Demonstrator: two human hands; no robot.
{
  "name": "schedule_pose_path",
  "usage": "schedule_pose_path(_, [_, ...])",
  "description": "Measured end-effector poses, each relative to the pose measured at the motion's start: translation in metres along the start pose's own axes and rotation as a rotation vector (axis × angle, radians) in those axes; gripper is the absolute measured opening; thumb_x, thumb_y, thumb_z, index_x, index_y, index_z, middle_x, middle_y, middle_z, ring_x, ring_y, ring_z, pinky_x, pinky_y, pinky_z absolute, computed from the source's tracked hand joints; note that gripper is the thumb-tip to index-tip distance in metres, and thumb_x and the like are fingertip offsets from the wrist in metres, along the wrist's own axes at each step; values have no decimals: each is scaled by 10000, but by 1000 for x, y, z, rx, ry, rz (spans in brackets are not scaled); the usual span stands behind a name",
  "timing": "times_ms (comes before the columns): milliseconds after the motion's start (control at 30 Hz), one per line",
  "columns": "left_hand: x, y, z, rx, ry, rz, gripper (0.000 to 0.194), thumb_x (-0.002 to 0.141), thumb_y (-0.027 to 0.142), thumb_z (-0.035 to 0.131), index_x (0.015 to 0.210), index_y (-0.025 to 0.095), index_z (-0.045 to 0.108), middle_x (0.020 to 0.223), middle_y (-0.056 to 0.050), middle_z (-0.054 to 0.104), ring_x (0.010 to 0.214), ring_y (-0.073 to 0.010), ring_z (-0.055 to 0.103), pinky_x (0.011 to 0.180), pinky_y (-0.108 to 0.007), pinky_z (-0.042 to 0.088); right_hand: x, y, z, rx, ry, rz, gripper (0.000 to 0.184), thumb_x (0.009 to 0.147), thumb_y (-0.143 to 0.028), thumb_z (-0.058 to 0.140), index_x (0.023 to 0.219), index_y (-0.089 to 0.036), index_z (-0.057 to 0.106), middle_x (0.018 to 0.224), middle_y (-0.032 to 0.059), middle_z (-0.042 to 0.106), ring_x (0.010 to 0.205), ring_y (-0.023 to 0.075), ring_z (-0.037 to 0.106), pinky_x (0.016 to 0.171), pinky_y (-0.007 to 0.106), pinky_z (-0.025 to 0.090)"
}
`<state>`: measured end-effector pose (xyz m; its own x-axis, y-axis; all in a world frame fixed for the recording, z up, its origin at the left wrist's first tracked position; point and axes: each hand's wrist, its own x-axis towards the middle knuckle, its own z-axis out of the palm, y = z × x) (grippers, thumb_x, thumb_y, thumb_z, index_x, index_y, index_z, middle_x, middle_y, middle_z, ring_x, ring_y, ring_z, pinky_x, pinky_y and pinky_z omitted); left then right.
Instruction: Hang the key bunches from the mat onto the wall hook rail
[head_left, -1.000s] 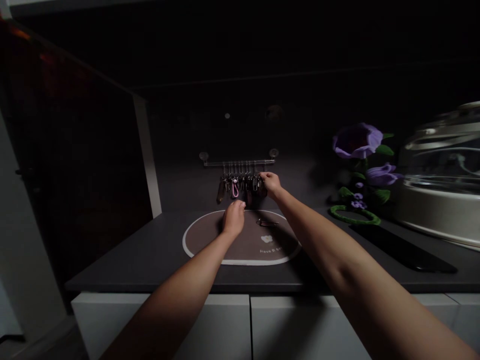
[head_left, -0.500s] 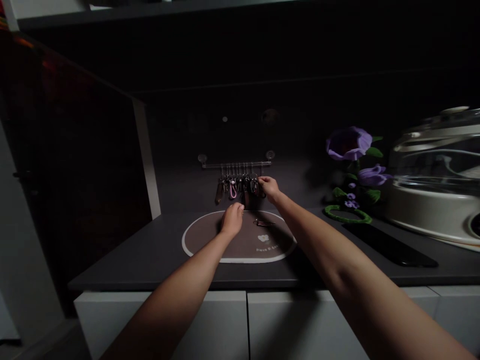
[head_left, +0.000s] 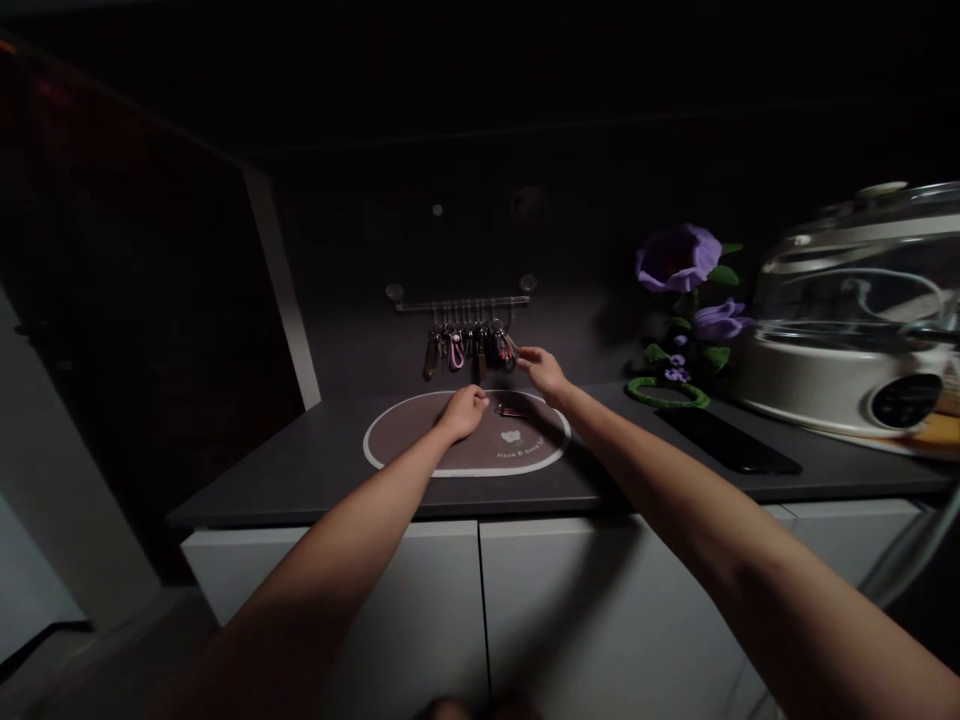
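Several bunches of keys point(head_left: 469, 340) hang from hooks on a clear rail point(head_left: 461, 304) fixed to the dark back wall. My right hand point(head_left: 545, 374) is at the rail's right end, its fingertips against the rightmost keys point(head_left: 505, 346), which lean toward it. Lower down, my left hand point(head_left: 463, 412) is over an oval brown mat point(head_left: 405, 440) with a pale rim, its fingers curled together. What the left hand holds, if anything, is hidden. Just right of its fingertips, a small item with a metal ring point(head_left: 514, 411) lies on the mat.
On the right stand a purple crocheted flower point(head_left: 679, 260) with a green ring base, a dark flat slab point(head_left: 727, 440) and a white appliance point(head_left: 817, 380) with a clear cover. White cabinet doors point(head_left: 555, 590) lie below the dark countertop point(head_left: 292, 480).
The camera view has shifted, so the scene sits higher and slightly left. Relative to the rail, my right hand is lower and farther right. The rightmost keys have shifted toward it.
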<state>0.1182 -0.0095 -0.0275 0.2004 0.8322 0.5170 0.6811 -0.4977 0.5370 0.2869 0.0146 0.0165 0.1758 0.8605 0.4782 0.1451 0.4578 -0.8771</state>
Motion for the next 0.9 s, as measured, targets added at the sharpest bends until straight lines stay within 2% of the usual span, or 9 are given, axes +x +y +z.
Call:
schedule_pose_path(233, [13, 11, -3, 174, -163, -47, 130, 740, 216, 553, 786, 133, 641, 779, -61, 648, 705, -151, 561, 655, -246, 417, -30, 20, -17, -89, -94, 56, 138, 692, -109, 575, 814, -146, 630, 848, 43, 646, 749, 106, 559, 805, 281, 426])
schedule_pose_path(367, [20, 15, -1, 262, -219, -29, 158, 735, 250, 569, 792, 137, 664, 796, -64, 656, 717, -157, 561, 656, -247, 408, -35, 26, -21, -285, -146, -38, 103, 678, -105, 595, 741, -168, 647, 767, 34, 651, 720, 133, 556, 799, 300, 419])
schedule_pose_path(500, [22, 12, 5, 277, -209, 7, 186, 746, 274, 565, 808, 142, 679, 801, -67, 665, 719, -156, 564, 655, -242, 408, -37, 25, -23, -489, -210, -177, 152, 637, -57, 615, 682, -195, 661, 756, 36, 659, 758, 171, 567, 812, 302, 402])
schedule_pose_path(700, [19, 3, 12, 228, -209, 48, 192, 748, 264, 567, 848, 150, 684, 865, -69, 674, 795, -168, 576, 721, -251, 415, -36, 24, -20, -644, -256, -175, 164, 673, -56, 591, 750, -177, 673, 806, 63, 667, 776, 186, 585, 785, 291, 406])
schedule_pose_path(900, [16, 4, 14, 278, -190, 53, 183, 751, 253, 567, 866, 169, 682, 916, -69, 663, 871, -180, 569, 785, -267, 408, -33, 20, -17, -840, -344, -210, 207, 751, -101, 521, 901, -140, 659, 937, 84, 668, 852, 169, 592, 784, 252, 410])
